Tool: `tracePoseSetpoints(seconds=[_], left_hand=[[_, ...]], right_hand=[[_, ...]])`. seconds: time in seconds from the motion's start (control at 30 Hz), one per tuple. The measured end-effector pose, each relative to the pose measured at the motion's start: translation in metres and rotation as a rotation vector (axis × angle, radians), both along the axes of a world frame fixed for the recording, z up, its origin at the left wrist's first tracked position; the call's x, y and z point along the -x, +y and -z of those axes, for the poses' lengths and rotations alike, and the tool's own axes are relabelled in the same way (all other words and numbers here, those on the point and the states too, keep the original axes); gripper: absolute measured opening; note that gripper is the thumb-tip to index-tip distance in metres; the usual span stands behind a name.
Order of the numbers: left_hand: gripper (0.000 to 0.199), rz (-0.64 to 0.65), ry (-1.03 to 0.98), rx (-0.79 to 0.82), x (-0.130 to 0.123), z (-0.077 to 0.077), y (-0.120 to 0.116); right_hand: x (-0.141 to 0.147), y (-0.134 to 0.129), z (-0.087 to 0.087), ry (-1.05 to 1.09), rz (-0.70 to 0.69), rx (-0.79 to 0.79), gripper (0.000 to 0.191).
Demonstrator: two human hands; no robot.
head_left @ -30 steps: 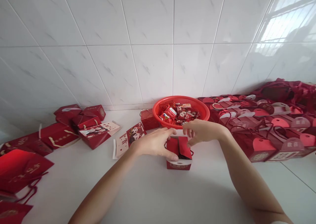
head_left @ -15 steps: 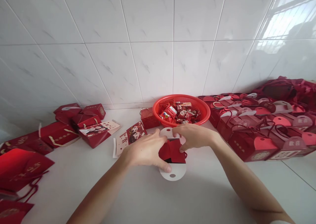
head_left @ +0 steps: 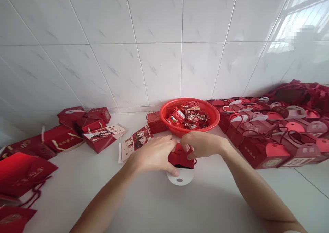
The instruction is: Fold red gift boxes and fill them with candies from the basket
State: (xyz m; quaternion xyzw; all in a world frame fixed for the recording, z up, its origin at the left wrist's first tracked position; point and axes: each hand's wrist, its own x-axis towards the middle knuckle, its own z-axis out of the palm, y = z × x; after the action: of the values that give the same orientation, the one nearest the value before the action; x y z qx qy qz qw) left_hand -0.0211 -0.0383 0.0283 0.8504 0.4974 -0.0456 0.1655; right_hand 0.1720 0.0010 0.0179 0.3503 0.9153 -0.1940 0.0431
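Observation:
A small red gift box [head_left: 185,162] stands on the white surface in front of me, its top partly unfolded. Its near flap [head_left: 180,180], white inside with a round hole, lies outward toward me. My left hand [head_left: 156,154] grips the box from the left, thumb on the near flap and fingers at the far side. With curled fingers, my right hand [head_left: 203,144] holds the far flap, now folded inward with its red face up. A dark gap shows inside the box. Just behind the hands sits a red plastic basket [head_left: 164,118] of wrapped candies [head_left: 191,118].
Rows of finished-looking red gift boxes [head_left: 267,149] fill the right side. More red boxes [head_left: 61,137] and red gift bags [head_left: 24,174] lie at the left. Printed cartons [head_left: 136,140] lie left of my hands. A tiled wall [head_left: 159,72] closes off the back.
The far flap, which stood outward with its white side showing, has been folded in toward me by my right hand. My left hand stays on the box.

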Motion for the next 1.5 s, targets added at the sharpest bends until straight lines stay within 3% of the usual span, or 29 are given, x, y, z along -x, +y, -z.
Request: tracePoseSetpoints(seconds=[0.13,0.2,0.33,0.57,0.87,1.07,1.17,1.33,1.5], left_hand=[[0.060,0.092,-0.101,0.079,0.006,-0.007,0.004],[0.056,0.119,-0.109,0.087,0.007,-0.007,0.008],[0.037,0.040,-0.050,0.022,0.004,0.001,0.019],[0.049,-0.049,-0.023,0.150,0.003,0.017,0.036],[0.047,-0.048,-0.033,0.225,0.007,0.021,0.045],[0.052,-0.067,-0.054,0.234,0.012,0.025,0.052],[0.055,-0.070,-0.065,0.247,0.014,0.027,0.054],[0.058,-0.029,-0.141,0.202,0.012,0.027,0.054],[0.066,-0.076,-0.175,0.193,0.010,0.028,0.053]], right_hand=[[-0.002,0.002,0.001,0.020,-0.014,0.032,0.008],[-0.003,0.003,0.001,0.037,-0.031,0.051,0.006],[-0.008,0.006,0.000,0.079,-0.021,0.066,0.012],[-0.021,0.013,0.000,-0.032,0.098,0.001,0.010],[-0.024,0.034,0.015,0.017,-0.114,0.377,0.019],[-0.025,0.047,0.027,0.081,-0.176,0.567,0.040],[-0.024,0.045,0.025,0.118,-0.119,0.535,0.039],[-0.024,0.039,0.015,0.206,-0.033,0.383,0.020],[-0.025,0.036,0.009,0.385,0.044,0.450,0.015]])
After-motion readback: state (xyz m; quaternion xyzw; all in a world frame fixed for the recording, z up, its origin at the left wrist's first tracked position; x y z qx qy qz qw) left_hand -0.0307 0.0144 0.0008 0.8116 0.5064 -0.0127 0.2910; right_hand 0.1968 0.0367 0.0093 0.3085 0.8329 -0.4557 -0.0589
